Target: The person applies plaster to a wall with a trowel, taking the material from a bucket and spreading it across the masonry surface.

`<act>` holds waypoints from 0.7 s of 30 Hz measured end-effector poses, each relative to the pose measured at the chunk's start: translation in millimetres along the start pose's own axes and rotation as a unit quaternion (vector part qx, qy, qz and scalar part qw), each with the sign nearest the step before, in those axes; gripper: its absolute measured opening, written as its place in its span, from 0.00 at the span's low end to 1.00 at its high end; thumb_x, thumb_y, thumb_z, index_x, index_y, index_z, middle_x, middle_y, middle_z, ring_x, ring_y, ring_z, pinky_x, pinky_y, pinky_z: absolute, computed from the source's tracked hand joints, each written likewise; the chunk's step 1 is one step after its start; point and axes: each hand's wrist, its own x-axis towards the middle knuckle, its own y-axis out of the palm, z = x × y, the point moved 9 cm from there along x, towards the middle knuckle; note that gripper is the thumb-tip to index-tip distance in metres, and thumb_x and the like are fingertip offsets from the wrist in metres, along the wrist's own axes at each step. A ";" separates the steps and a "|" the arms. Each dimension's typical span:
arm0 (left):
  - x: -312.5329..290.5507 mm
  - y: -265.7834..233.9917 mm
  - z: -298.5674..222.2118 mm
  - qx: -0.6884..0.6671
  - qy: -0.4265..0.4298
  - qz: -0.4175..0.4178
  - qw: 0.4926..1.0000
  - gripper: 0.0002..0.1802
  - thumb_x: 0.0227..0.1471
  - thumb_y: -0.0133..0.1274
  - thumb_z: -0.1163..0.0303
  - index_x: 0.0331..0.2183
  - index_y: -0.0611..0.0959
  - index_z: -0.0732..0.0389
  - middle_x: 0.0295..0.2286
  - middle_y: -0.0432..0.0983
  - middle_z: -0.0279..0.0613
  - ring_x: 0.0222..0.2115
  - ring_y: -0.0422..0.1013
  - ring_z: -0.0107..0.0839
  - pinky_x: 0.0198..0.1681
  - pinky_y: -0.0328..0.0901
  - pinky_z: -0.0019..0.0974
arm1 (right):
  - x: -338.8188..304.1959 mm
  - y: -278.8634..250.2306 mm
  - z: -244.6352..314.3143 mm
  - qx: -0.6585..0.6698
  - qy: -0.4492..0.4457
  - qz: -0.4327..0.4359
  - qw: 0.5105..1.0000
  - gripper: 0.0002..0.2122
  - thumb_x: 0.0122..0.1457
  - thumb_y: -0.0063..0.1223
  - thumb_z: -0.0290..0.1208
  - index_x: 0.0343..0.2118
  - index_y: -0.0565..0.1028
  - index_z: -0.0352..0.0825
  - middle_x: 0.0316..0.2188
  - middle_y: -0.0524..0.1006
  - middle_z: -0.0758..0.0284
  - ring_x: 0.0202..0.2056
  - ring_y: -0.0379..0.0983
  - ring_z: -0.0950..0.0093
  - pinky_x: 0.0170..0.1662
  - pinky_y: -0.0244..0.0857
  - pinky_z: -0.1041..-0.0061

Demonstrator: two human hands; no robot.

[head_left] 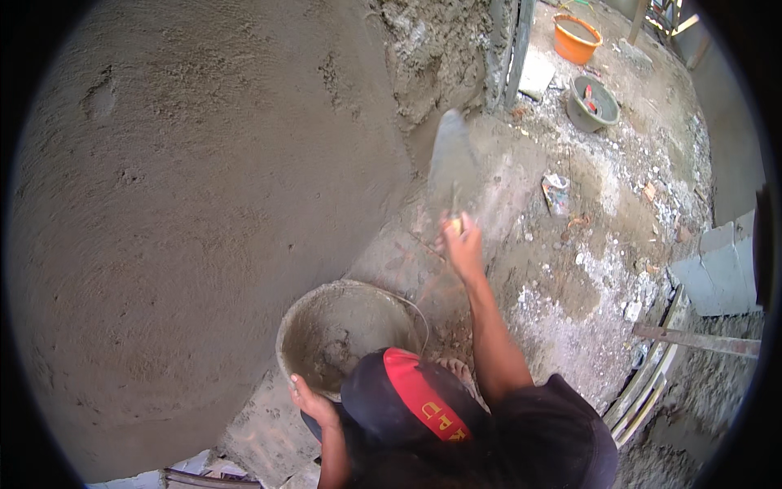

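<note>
From my head, the left 1 of 2 side-by-side fisheye cameras looks down past the cap close below it, over my left hand and right hand, with the grey wall filling its left side, the ground stretching away toward the upper right

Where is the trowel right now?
In the head view, the trowel is in the right hand, upper half, just right of centre, with the plastered wall to its left and the mortar bucket below.

Plaster and rubble suggest a building site.
</note>
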 end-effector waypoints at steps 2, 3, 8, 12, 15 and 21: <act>-1.9 -1.4 -1.0 -0.002 -0.009 -0.010 1.000 0.34 0.60 0.45 0.52 0.47 0.71 0.80 0.45 0.70 0.61 0.44 0.67 0.43 0.50 0.60 0.40 | 4.0 -1.3 -14.8 0.093 0.073 -0.030 0.993 0.12 0.58 0.50 0.37 0.35 0.68 0.31 0.15 0.67 0.69 0.18 0.66 0.75 0.20 0.61 0.70; 2.0 -1.6 -5.3 -0.010 -0.004 -0.020 1.000 0.34 0.60 0.45 0.52 0.47 0.71 0.80 0.45 0.70 0.61 0.44 0.67 0.43 0.50 0.60 0.40 | 3.1 15.0 -7.9 0.188 0.155 -0.040 0.969 0.11 0.59 0.49 0.37 0.36 0.68 0.33 0.15 0.65 0.71 0.17 0.65 0.76 0.18 0.60 0.73; 9.1 -8.3 3.6 0.002 -0.009 0.001 1.000 0.32 0.60 0.45 0.53 0.47 0.72 0.79 0.45 0.70 0.59 0.43 0.67 0.42 0.50 0.60 0.39 | 43.5 112.6 8.2 0.521 0.255 0.155 0.800 0.09 0.61 0.47 0.37 0.34 0.67 0.36 0.14 0.60 0.75 0.15 0.59 0.80 0.15 0.54 0.81; 11.5 -10.5 4.9 0.003 0.004 0.011 1.000 0.31 0.61 0.44 0.54 0.47 0.73 0.77 0.43 0.71 0.57 0.43 0.67 0.42 0.49 0.60 0.39 | 65.0 157.9 43.2 0.574 0.217 0.181 0.768 0.09 0.60 0.49 0.36 0.31 0.66 0.37 0.13 0.60 0.74 0.14 0.58 0.80 0.15 0.53 0.80; 12.0 -24.1 9.8 -0.039 -0.017 -0.033 0.999 0.31 0.61 0.43 0.53 0.46 0.74 0.78 0.42 0.72 0.57 0.43 0.68 0.42 0.49 0.60 0.40 | 45.0 160.0 84.4 0.518 0.213 0.182 0.808 0.09 0.59 0.50 0.34 0.29 0.65 0.36 0.13 0.61 0.73 0.12 0.57 0.79 0.14 0.54 0.77; 10.8 -26.1 31.5 -0.030 -0.039 -0.006 0.999 0.33 0.61 0.42 0.52 0.48 0.73 0.78 0.45 0.71 0.59 0.43 0.68 0.42 0.49 0.61 0.40 | 38.6 151.4 114.8 0.411 0.195 0.165 0.875 0.06 0.58 0.49 0.30 0.29 0.66 0.35 0.14 0.63 0.70 0.11 0.59 0.78 0.11 0.55 0.75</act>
